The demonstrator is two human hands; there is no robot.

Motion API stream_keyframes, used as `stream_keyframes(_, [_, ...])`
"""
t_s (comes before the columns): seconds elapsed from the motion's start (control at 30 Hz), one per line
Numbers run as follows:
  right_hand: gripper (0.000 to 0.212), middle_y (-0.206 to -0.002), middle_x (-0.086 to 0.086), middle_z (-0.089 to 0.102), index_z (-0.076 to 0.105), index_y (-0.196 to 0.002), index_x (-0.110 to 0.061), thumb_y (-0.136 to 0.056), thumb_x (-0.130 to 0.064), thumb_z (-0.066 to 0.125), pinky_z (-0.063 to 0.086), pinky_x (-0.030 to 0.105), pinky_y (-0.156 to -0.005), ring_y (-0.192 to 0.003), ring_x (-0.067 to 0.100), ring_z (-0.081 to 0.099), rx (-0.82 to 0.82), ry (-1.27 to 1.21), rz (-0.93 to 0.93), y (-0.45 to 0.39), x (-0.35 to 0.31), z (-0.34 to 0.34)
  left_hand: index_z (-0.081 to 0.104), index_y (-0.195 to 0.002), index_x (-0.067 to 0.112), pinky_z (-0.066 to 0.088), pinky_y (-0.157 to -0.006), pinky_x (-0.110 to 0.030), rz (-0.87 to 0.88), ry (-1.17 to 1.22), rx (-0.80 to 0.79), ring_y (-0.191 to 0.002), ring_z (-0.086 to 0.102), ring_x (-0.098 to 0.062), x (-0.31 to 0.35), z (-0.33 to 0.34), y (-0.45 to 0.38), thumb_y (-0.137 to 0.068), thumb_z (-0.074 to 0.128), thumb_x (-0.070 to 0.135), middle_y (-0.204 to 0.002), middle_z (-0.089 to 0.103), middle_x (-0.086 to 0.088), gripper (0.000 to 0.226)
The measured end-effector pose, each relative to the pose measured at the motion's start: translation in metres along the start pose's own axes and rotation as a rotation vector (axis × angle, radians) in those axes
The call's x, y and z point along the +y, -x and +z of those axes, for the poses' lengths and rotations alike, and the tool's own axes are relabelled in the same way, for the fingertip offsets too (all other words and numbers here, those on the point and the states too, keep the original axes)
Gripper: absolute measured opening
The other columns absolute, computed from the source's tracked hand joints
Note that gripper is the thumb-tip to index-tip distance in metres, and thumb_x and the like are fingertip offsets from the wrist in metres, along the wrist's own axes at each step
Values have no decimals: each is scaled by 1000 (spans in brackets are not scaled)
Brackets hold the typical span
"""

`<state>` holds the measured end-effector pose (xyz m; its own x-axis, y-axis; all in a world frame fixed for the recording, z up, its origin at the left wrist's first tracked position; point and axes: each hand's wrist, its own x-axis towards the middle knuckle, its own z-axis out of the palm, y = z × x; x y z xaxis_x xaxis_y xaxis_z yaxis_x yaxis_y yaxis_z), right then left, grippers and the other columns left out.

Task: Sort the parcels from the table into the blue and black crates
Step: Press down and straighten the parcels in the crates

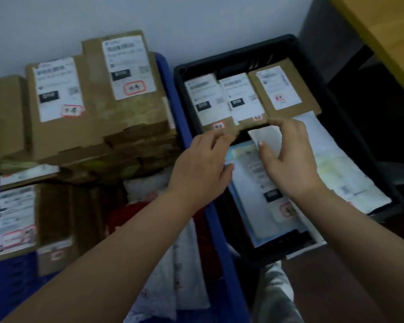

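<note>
Both bare forearms reach forward from the near edge, over the blue crate (216, 227) wall into the black crate (296, 46). The left hand (200, 164) lies knuckles up, its fingers (216, 137) curled onto the near edge of a flat cardboard parcel (229, 128). The right hand (287, 155) arches above a white mailer (266, 137), thumb and fingers bent around it; whether they pinch it I cannot tell. Three brown cardboard parcels with white labels lie side by side at the black crate's far end; glossy white poly bags (341, 169) fill its near part. The blue crate, left, holds stacked cardboard boxes (63, 108).
</note>
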<state>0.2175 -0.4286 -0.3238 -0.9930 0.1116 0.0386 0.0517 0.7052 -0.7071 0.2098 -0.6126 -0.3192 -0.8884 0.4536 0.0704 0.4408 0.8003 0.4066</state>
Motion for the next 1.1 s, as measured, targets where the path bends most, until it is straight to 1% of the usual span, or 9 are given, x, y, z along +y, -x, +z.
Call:
stream_keyframes(0.07, [47,-131,12,47,48,-132,-10,-89,-28,55,28,21,-97,-127,27,40,-22,55,44,-10,30,-25,43,-142,11,48,-96,-44,-80,3,-69,-127,42,-32,19,20,-20,-89,64,30,-139,44,-14,60])
stream_keyframes(0.17, [53,-142,13,42,45,-138,-10,-91,-29,62,30,35,-104,-133,32,35,-132,189,110,-26,71,-54,17,-154,15,20,-118,-48,-234,-42,-213,-146,13,-35,39,47,-49,-93,57,42,-158,16,-17,77])
stream_keyframes(0.3, [72,-162,6,15,26,-152,-23,-92,-56,48,14,44,-116,-148,25,9,-395,383,161,-56,108,-67,-9,-155,23,-1,-115,-60,-487,-125,-425,-146,-18,-38,47,76,-79,-93,32,66,-160,-20,-15,86])
stream_keyframes(0.43, [75,-164,0,-8,9,-155,-34,-92,-67,33,0,47,-118,-149,23,-13,-588,435,139,-85,126,-59,-11,-154,21,-5,-115,-62,-565,-131,-490,-142,-31,-35,48,86,-84,-84,15,78,-156,-31,-12,94])
stream_keyframes(0.57, [78,-162,-1,-16,3,-154,-39,-88,-75,24,-9,51,-117,-146,30,-24,-684,502,88,-112,131,-47,-11,-154,22,-5,-115,-61,-578,-116,-500,-141,-35,-29,43,83,-84,-71,4,83,-155,-34,-7,104])
stream_keyframes(0.8, [82,-163,-1,-13,5,-154,-36,-86,-76,27,-10,53,-117,-147,29,-21,-658,447,51,-125,132,-50,-7,-155,26,-6,-114,-62,-563,-16,-437,-141,-35,-25,45,81,-78,-77,16,85,-156,-33,-4,100])
stream_keyframes(0.93, [101,-161,1,-22,-4,-154,-35,-74,-89,27,-13,49,-116,-145,24,-28,-599,379,-42,-86,127,-67,-22,-150,28,-8,-114,-57,-443,41,-431,-140,-37,-21,64,79,-63,-65,32,94,-153,-40,-1,121])
stream_keyframes(1.0, [105,-157,1,-32,-14,-151,-38,-69,-87,29,-12,51,-116,-142,23,-33,-666,417,-85,-61,123,-77,-32,-145,34,-8,-113,-56,-386,52,-505,-138,-40,-24,78,81,-54,-63,49,88,-148,-46,0,128])
stream_keyframes(1.1, [114,-144,-3,-51,-35,-140,-46,-75,-76,54,-6,59,-117,-136,26,-43,-896,510,-43,-28,124,-85,-41,-136,43,-5,-112,-64,-355,51,-638,-136,-41,-32,96,90,-42,-63,63,81,-144,-51,-2,132])
